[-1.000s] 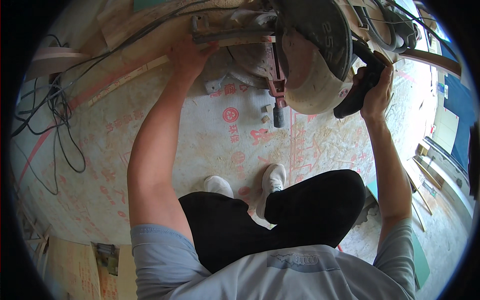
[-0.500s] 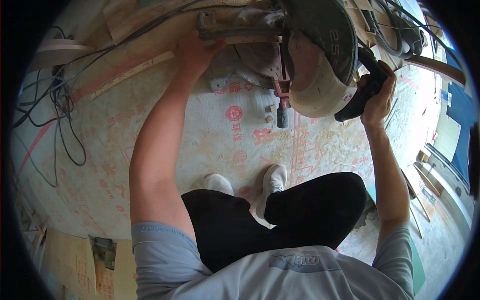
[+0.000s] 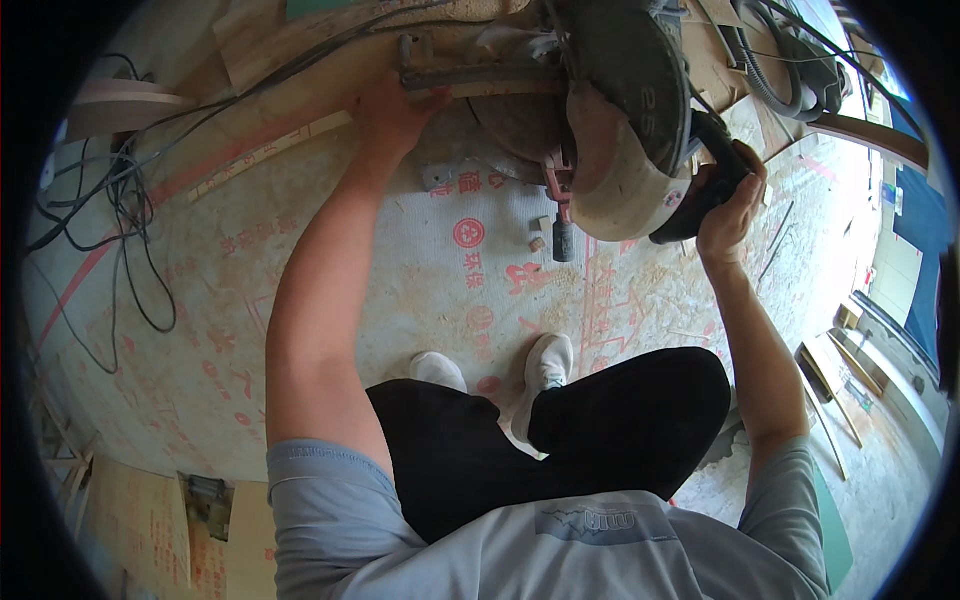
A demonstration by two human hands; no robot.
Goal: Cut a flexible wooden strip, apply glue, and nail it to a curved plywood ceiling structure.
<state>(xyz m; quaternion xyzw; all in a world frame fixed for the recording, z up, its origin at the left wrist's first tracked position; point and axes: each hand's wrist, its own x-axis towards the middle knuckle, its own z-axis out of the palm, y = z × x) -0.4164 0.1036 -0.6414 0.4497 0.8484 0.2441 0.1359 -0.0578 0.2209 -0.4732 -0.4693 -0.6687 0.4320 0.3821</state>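
While right hand [image 3: 730, 215] clamped black handle [image 3: 688, 213] at two o'clock, left hand [image 3: 392, 115] lay on wooden strip [image 3: 315, 130] at eleven; finger closure indiscernible. Miter saw [image 3: 630, 110] stood at one. Good practice required steady strip, fingers clear of saw. Versus earlier frame, handle had shifted toward nine o'clock.

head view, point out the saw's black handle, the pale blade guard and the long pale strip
Black handle [image 3: 688, 215], head view: its lower part.
Pale blade guard [image 3: 622, 195], head view: middle of its curved face.
Long pale strip [image 3: 268, 155], head view: its left stretch.
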